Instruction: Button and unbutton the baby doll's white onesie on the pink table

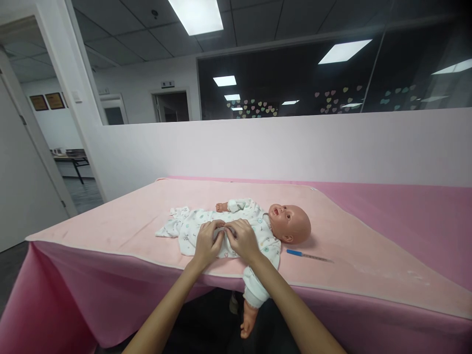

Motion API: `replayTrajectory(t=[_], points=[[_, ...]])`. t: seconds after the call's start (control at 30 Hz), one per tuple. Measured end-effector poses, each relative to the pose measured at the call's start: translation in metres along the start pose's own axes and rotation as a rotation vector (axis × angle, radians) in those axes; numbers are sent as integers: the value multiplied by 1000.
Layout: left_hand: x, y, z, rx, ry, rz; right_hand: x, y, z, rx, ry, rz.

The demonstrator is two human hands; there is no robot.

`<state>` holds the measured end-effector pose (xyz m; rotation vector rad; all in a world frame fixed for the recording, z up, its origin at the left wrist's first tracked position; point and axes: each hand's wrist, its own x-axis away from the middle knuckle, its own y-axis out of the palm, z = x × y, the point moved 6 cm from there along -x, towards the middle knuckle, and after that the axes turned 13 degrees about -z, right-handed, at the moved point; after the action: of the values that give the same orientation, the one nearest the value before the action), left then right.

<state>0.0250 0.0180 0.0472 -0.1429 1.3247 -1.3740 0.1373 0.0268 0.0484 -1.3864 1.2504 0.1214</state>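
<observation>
Doll [295,225] lay on its back across the pale pink cover [121,216], head toward the right, in a white printed outfit [193,228]. Person's left hand [208,241] and right hand [241,240] met over the belly, fingers bent, thumbs turned in, tips nearly together; both looked to be pinching cloth at the outfit's front, though the exact bit gripped was covered by the fingers. Progress, going by looks: the outfit was on the upper body, both sleeves were on, with the far doll hand [221,207] out of its cuff beside the belly and the near doll hand [249,319] out of the other, that arm hanging over the front edge. Front was the part being worked; closed or open there, couldn't tell, so count it as unfinished. Lower end of the outfit lay rumpled toward the left, with no feet showing; whether the legs were fully inside, couldn't tell, and that end probably needed straightening too. The near arm likely wanted laying back up on the surface. The blue-ended thin stick [309,255], maybe a thermometer, lay just beside the head on the near side, touched by neither hand.
</observation>
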Motion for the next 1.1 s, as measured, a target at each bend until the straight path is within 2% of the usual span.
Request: replayTrajectory(t=[0.47, 1.1], points=[[0, 5, -5, 11, 15, 15, 0, 1, 0, 14, 6, -32], [-3, 7, -12, 34, -38, 7, -1, 4, 0, -3, -4, -71]])
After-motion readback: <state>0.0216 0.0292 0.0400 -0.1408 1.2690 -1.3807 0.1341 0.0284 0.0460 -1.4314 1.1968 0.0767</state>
